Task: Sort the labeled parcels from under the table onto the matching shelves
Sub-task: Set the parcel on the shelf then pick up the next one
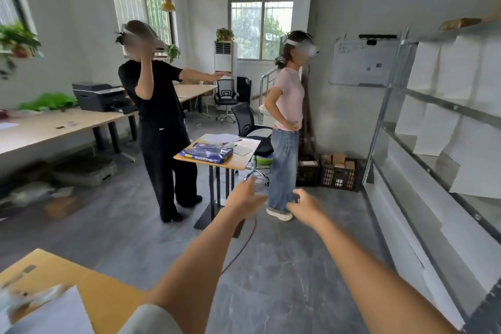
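Both my arms stretch forward over the grey floor. My left hand (244, 196) is open with fingers apart and holds nothing. My right hand (305, 203) is also open and empty, a little to its right. A metal shelf rack (390, 89) with white paper sheets on its levels runs along the right wall. A brown parcel (458, 23) lies on its top shelf. Dark crates (339, 175) holding small cardboard boxes stand on the floor by the rack's far end. Grey and brown parcels (61, 205) lie blurred under the long table at the left.
Two people stand ahead beside a small wooden table (244, 160) carrying a blue packet (207, 153) and papers. A long desk (54, 127) with a printer (101, 95) lines the left wall. An orange table corner (89, 279) sits at the lower left. Office chairs stand behind.
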### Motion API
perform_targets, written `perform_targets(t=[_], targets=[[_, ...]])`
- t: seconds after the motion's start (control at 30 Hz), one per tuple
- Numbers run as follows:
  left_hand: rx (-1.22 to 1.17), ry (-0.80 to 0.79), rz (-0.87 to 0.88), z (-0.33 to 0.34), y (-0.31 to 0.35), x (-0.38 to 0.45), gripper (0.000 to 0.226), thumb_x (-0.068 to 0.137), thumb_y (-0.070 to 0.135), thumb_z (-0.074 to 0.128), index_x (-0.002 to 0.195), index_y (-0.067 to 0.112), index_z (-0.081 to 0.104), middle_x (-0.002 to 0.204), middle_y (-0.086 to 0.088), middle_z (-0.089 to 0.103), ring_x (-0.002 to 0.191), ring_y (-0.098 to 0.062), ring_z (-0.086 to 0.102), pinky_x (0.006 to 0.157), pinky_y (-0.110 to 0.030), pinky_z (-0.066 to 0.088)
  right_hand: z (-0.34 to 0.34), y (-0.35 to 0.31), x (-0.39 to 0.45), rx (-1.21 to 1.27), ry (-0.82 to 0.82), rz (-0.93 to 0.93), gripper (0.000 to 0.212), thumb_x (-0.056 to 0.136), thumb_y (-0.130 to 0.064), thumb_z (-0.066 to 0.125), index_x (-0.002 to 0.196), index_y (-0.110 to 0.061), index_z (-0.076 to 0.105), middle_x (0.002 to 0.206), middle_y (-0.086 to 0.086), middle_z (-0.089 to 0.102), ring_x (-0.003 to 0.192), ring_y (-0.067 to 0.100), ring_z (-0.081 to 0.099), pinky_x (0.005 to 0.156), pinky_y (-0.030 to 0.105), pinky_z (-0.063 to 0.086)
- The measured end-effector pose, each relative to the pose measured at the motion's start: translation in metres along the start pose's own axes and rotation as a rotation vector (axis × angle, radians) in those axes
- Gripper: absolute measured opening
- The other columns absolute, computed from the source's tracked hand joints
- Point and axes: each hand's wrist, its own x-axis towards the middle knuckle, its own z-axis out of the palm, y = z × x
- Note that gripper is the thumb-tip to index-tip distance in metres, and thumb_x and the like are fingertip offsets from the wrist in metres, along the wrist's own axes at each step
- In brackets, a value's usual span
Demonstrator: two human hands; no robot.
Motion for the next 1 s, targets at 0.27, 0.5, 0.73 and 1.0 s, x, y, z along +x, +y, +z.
perform_targets(t=[0.27,0.5,0.73,1.0], targets=[[0.086,0.074,-0.190,-0.046,-0.085,0.123,0.069,0.085,0.030,0.059,0.147,0.018,0.031,0.137,-0.012,0.051,0.119,-0.028,0.055,0.098,-0.040,0.048,0.060,-0.080,0.157,-0.081,-0.168,-0.155,0.062,0.089,-0.027,0.053,0.146,-0.017,0.033,0.142,0.013,0.046,0.126,0.032,0.048,0.101,0.037,0.043],[0.130,0.185,-0.342,-0.087,-0.172,0.242,0.073,0.082,0.032,0.060,0.147,0.020,0.030,0.144,-0.008,0.044,0.131,-0.028,0.045,0.103,-0.043,0.043,0.148,-0.156,0.304,-0.154,-0.333,-0.329,0.065,0.087,-0.026,0.057,0.146,-0.013,0.032,0.144,0.013,0.045,0.127,0.029,0.048,0.091,0.031,0.041],[0.025,0.349,-0.601,-0.160,-0.261,0.323,0.071,0.083,0.031,0.059,0.147,0.022,0.029,0.144,-0.007,0.043,0.129,-0.026,0.046,0.099,-0.037,0.043,0.237,-0.257,0.426,-0.199,-0.519,-0.494,0.067,0.089,-0.029,0.056,0.148,-0.019,0.028,0.149,0.011,0.041,0.132,0.030,0.044,0.107,0.040,0.040],[0.093,0.406,-0.837,-0.237,-0.388,0.356,0.078,0.081,0.034,0.065,0.148,0.022,0.028,0.143,-0.009,0.044,0.133,-0.027,0.043,0.106,-0.038,0.040,0.364,-0.367,0.481,-0.339,-0.669,-0.715,0.069,0.088,-0.036,0.051,0.149,-0.022,0.023,0.134,0.009,0.051,0.113,0.029,0.056,0.081,0.035,0.044]])
